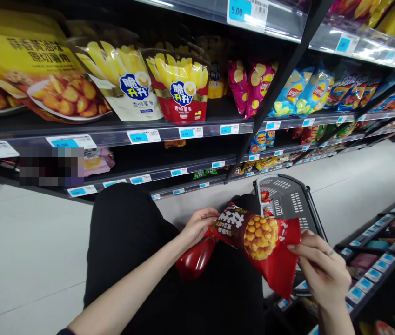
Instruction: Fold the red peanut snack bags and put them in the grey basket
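A red snack bag [234, 224] with a picture of round golden nuts is stretched between my two hands above my lap. My left hand [200, 225] is closed at its left end, the fingertips partly hidden. At the opposite end, my right hand [323, 265], with a ring on one finger, pinches the bag's edge between thumb and fingers. A second glossy red package [197, 258] rests on my lap just under my left hand; its kind is not clear. Black trousers cover my knees [123, 242].
Ahead runs a shelf [113, 132] with price tags and snack pouches [179, 88]. Pink chip bags [260, 86] and blue chip bags [290, 93] stand farther right. A grey shopping basket [298, 200] holding red packets is on the floor beyond my right hand. Another low shelf [371, 274] borders the right.
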The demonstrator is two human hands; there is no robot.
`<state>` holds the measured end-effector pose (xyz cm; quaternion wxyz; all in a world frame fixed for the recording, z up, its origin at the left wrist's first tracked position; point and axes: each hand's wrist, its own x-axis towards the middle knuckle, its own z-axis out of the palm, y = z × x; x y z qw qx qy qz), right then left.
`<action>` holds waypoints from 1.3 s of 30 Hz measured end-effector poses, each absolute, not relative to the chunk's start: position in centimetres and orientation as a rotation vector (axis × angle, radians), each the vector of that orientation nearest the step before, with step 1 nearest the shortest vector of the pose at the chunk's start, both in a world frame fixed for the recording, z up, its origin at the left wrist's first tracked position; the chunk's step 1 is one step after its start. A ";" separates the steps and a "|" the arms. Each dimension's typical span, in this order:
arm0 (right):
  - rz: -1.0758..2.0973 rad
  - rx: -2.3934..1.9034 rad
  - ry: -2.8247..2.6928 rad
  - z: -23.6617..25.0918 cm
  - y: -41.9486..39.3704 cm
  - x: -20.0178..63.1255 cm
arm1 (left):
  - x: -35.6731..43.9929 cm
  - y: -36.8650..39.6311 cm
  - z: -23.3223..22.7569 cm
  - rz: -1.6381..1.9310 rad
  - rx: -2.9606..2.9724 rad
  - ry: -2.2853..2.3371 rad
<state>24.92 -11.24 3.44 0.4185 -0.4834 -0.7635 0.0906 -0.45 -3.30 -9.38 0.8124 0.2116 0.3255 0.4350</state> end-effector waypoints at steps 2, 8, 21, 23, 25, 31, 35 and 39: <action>0.351 -1.262 -1.897 3.0 -11.5 25.1 | -0.5 -3.2 -9.5 0.936 0.469 0.689; 0.608 -1.580 -1.393 1.6 -11.2 24.4 | -0.8 -2.9 -9.5 0.948 0.473 0.673; 0.596 -1.899 -0.914 -0.7 -9.6 24.7 | -0.7 -2.8 -9.4 0.976 0.538 0.765; 0.666 -1.842 -0.872 -1.1 -9.5 24.8 | -0.7 -2.7 -9.5 0.954 0.543 0.737; 0.770 -1.736 -0.789 -1.5 -9.3 24.9 | -0.7 -2.8 -9.5 0.913 0.530 0.683; 0.831 -1.634 -0.697 -1.8 -9.0 25.1 | -0.2 -3.6 -9.6 0.757 0.546 0.655; 0.727 -1.824 -0.837 -1.6 -9.1 25.7 | -0.3 -3.4 -9.6 0.840 0.652 0.764; 0.542 -2.086 -1.146 -1.9 -9.4 26.3 | -0.8 -2.8 -8.9 0.901 0.889 0.900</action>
